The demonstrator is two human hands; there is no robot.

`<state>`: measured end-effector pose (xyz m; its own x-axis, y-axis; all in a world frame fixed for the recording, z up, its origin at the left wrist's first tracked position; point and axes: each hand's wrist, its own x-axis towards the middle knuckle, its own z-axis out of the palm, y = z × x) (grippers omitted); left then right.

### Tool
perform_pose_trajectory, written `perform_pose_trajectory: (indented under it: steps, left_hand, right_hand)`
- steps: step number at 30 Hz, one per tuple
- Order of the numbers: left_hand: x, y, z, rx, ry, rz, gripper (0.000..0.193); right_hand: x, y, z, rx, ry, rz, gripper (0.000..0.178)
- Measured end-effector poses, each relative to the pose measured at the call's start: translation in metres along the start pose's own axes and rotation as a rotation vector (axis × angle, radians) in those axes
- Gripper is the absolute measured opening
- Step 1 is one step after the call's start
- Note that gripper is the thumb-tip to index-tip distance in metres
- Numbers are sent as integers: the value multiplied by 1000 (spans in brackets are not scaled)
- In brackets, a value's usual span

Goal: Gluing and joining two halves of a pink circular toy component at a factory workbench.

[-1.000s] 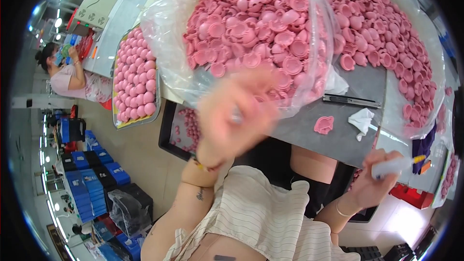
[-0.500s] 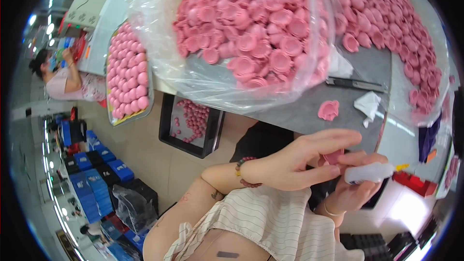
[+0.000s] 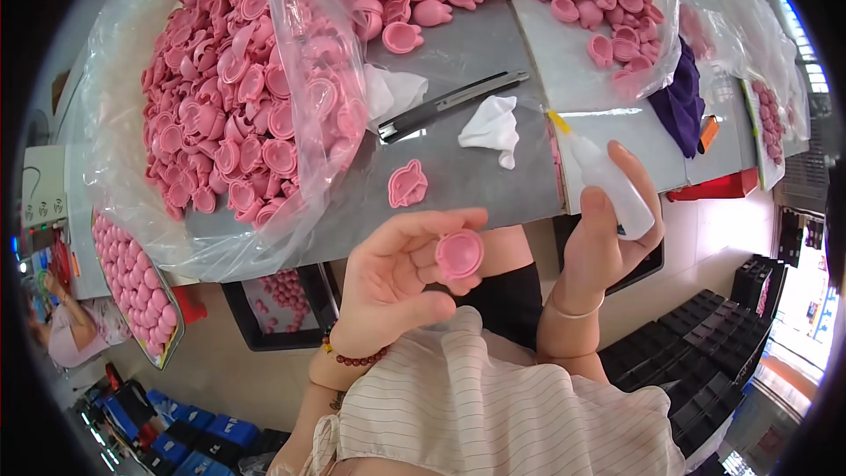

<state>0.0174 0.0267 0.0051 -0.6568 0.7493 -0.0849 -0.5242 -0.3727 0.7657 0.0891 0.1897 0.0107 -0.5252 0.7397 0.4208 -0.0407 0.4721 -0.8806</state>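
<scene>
My left hand point(image 3: 401, 278) holds a small round pink plastic half-shell point(image 3: 460, 254) by its rim, its hollow side facing up. My right hand point(image 3: 604, 234) is wrapped round a white squeeze bottle point(image 3: 614, 189) with a yellow nozzle, which tilts up toward the table. Just beyond the left hand, a flat pink piece point(image 3: 408, 184) with a shaped edge lies on the grey table point(image 3: 480, 35). A black and silver utility knife point(image 3: 454, 106) rests farther off, and a crumpled white tissue point(image 3: 490, 130) sits to its right.
A clear plastic bag point(image 3: 115, 123) heaped with pink shells stands at the left; more shells spread across the back. A tray point(image 3: 174, 322) of pink balls and a black bin point(image 3: 244, 304) are at lower left. A purple cloth point(image 3: 680, 101) hangs at right. Another person point(image 3: 84, 326) sits far left.
My hands have moved apart: the right one carries the bottle away to the right with its nozzle now pointing up and left, and the half-shell stays in the left. The view has swung right.
</scene>
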Motion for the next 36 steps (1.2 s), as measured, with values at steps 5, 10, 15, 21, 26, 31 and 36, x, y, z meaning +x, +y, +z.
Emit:
perform_pose_trajectory:
  steps: [5,10,15,21,26,31,36]
  left_hand:
    - [0,3,4,-10,-62,-48,46]
    - [-2,-4,1,86,66,17,44]
    - [-2,-3,0,95,45,44,41]
    - [-4,-1,-1,82,30,34,42]
    - [-5,0,-2,75,40,15,43]
    - [-5,2,-3,95,23,12,43]
    - [-4,1,-8,97,-128,50,40]
  right_hand:
    - [0,-6,-11,374,-65,-417,56]
    - [-12,-24,6,380,-110,-517,55]
    - [-16,-24,8,298,-132,-507,52]
    - [-16,-26,12,231,-171,-557,49]
    - [-14,-19,9,250,-199,-633,51]
    - [-15,-22,14,250,-215,-562,57]
    - [-13,-20,12,229,-168,-631,58]
